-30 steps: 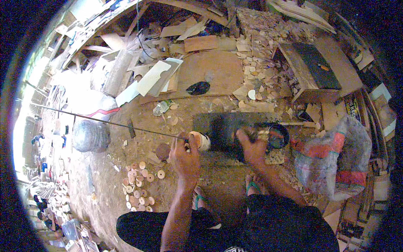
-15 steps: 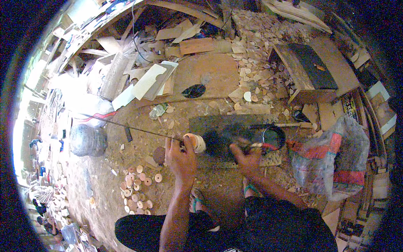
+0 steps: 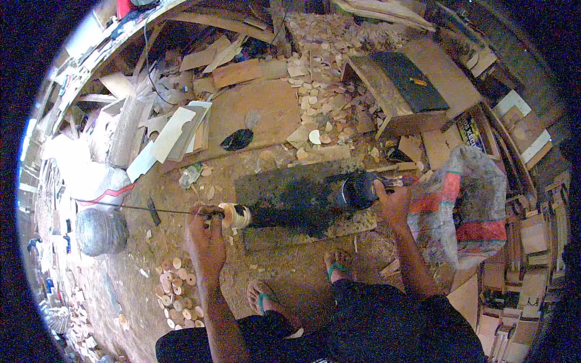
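Note:
My left hand (image 3: 207, 242) is closed around a long thin rod (image 3: 166, 210) near its right end. On that end sits a stack of pale wooden discs (image 3: 235, 215), its right face partly blackened. My right hand (image 3: 393, 202) is closed on what looks like a red-handled brush (image 3: 409, 180), whose handle end shows just beyond my fingers. The brush's other end is hidden at a black round container (image 3: 357, 190). Under and between both hands lies a board (image 3: 257, 186) smeared with black. Several loose wooden discs (image 3: 177, 290) lie on the ground left of my left forearm.
A cloudy plastic jar (image 3: 101, 232) stands at the left. A grey and red woven sack (image 3: 451, 206) slumps beside my right forearm. Wood chips (image 3: 330, 100) heap at the back, near a wooden box with a dark top (image 3: 405, 78). My sandalled feet (image 3: 263, 296) are close to the board.
My right hand has moved from beside the disc stack, right to the black container. The whole view has shifted, and my left hand still holds the rod.

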Motion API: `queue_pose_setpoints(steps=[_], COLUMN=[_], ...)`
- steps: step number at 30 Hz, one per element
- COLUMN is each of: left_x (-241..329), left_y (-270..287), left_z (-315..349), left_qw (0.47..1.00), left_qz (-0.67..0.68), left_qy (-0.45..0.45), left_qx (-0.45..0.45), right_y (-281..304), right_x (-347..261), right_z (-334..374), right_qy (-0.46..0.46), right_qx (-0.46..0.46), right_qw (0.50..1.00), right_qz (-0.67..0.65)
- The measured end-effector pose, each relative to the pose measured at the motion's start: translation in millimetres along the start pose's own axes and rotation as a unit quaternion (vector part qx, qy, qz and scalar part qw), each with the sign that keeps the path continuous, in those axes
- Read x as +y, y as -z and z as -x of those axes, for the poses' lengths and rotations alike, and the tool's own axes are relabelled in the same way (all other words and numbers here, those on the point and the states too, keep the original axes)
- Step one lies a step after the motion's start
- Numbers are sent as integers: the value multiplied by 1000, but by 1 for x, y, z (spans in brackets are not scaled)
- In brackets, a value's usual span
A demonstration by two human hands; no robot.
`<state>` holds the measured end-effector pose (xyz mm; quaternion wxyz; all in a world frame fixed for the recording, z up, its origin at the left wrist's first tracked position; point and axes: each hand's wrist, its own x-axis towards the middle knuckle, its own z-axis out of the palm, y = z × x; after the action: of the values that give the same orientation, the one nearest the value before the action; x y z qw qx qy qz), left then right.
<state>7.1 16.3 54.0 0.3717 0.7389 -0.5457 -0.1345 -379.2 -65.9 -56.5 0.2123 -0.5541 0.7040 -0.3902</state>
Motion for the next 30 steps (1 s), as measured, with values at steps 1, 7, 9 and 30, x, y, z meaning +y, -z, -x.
queue_pose_setpoints(steps=[1, 7, 9, 30], left_x=[3, 15, 18, 53], left_y=[1, 1, 1, 12], left_z=[0, 0, 0, -31], left_qw=[1000, 997, 996, 990], left_qz=[5, 71, 85, 26], left_qy=[15, 27, 11, -59], left_qx=[-10, -15, -16, -128], right_y=[1, -11, -11, 11], right_x=[1, 10, 13, 19], right_z=[-6, -12, -12, -5], right_qy=[11, 86, 84, 58], right_qx=[-13, -63, -19, 7], right_qw=[999, 985, 995, 998], right_qz=[48, 133, 53, 8])
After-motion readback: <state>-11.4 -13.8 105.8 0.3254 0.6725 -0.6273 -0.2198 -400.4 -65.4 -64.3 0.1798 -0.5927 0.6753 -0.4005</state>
